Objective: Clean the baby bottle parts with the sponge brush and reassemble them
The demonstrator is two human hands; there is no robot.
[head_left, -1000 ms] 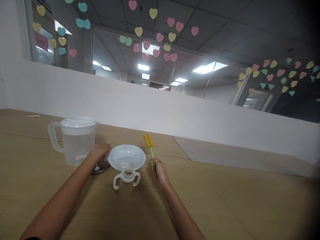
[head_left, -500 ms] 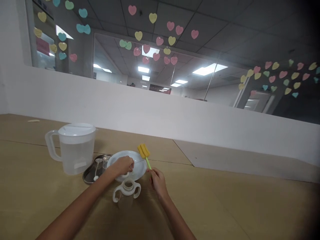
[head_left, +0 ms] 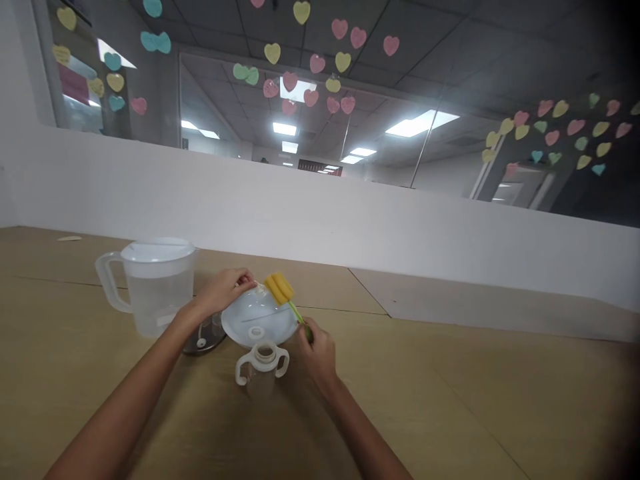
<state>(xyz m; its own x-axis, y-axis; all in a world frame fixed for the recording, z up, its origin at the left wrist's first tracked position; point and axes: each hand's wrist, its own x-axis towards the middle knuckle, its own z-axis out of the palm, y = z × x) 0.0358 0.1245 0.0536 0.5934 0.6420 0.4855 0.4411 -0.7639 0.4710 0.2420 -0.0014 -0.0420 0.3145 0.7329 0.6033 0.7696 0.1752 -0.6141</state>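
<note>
In my right hand point(head_left: 320, 350) is a sponge bottle brush point(head_left: 280, 289), gripped by its green handle, its yellow head raised over the right part of a white bowl point(head_left: 235, 327). My left hand point(head_left: 233, 288) is at the bowl's far left rim, fingers closed around a small whitish piece I cannot make out, partly hidden by the fingers. A white ring-shaped piece point(head_left: 257, 332) lies in the near part of the bowl. Just in front of the bowl stands a clear bottle with two white handles point(head_left: 263, 360), its mouth open.
A lidded clear pitcher point(head_left: 160, 290) with liquid in it stands at left. Between it and the bowl, a dark metal tray point(head_left: 213, 343) holds a white-ended straw piece point(head_left: 201, 342), partly behind my left forearm. A white wall point(head_left: 300, 213) backs the table, with windows above.
My left hand has moved from inside the bowl up to its far left rim. The brush has shifted slightly left and nearer the bowl's middle in my right hand. The view has tilted down slightly.
</note>
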